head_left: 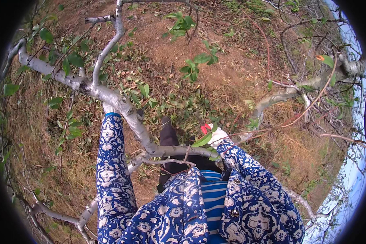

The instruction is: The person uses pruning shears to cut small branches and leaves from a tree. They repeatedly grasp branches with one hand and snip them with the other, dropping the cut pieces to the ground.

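My left hand [109, 108], in a white glove, reaches to the thick pale tree branch [126, 108] in front of me. The branch hides its fingers, so its grip does not show. Close to my waist on the right, my right hand [218, 136] is in a white glove too. It is closed around a hand tool with red handles [204, 129]; the tool's working end is not visible. A green leaf [202, 139] overlaps the edge of that glove. The branch runs from upper left down across my legs, and a thinner limb [103, 59] rises from it.
Another thick limb [271, 97] extends to the upper right, with thin reddish shoots [292, 122] crossing beside my right arm. Leafy twigs [70, 128] hang at left. Cut-looking leaves and dry grass [174, 103] cover the reddish soil [161, 45]. A lower branch [58, 216] lies at bottom left.
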The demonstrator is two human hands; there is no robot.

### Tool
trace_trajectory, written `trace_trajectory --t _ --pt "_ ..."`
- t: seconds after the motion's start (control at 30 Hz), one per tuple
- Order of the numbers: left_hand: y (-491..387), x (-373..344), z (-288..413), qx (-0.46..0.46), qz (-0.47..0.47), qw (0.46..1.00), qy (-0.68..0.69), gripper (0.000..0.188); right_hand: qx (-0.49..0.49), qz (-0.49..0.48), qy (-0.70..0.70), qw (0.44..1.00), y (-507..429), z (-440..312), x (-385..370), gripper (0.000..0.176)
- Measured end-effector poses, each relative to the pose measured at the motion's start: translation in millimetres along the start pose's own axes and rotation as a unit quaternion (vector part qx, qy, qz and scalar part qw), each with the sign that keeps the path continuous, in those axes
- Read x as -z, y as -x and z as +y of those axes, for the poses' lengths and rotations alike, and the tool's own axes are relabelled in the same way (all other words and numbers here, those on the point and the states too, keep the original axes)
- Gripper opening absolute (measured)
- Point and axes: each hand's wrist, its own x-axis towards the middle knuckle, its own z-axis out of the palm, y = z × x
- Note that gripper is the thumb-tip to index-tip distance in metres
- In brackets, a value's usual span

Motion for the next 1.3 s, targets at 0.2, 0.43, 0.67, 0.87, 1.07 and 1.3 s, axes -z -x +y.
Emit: trace_trajectory --t 0.2,0.43,0.67,0.87,1.07,1.3 --pt "-21.8 -53.1 42.1 -0.184 -0.061 0.980 -0.036 0.057 0.056 0.002 0.049 0.997 23.9 -26.8 15.3 0.076" --pt "-28.3 -70.8 38.5 -0.198 -0.144 0.967 -0.077 0.054 0.034 0.012 -0.071 0.997 8.7 -72.1 42.1 0.078" --pt "-19.7 -88.6 27.0 0.011 -0.294 0.950 0.100 0.057 0.031 0.077 -0.095 0.992 -19.7 -128.8 80.2 0.065" --pt "-5.4 -98.9 32.6 0.016 -0.339 0.932 0.124 0.050 0.079 0.138 -0.121 0.980 -45.8 -152.6 106.9 0.063" --pt "1.0 -95.9 33.7 0.045 -0.378 0.918 0.109 0.049 0.051 0.038 -0.095 0.993 -94.7 -141.8 105.7 0.072" --pt "21.3 -93.8 45.6 0.023 -0.336 0.936 0.107 0.039 -0.053 -0.220 -0.458 0.860 -88.4 -91.1 47.9 0.028"
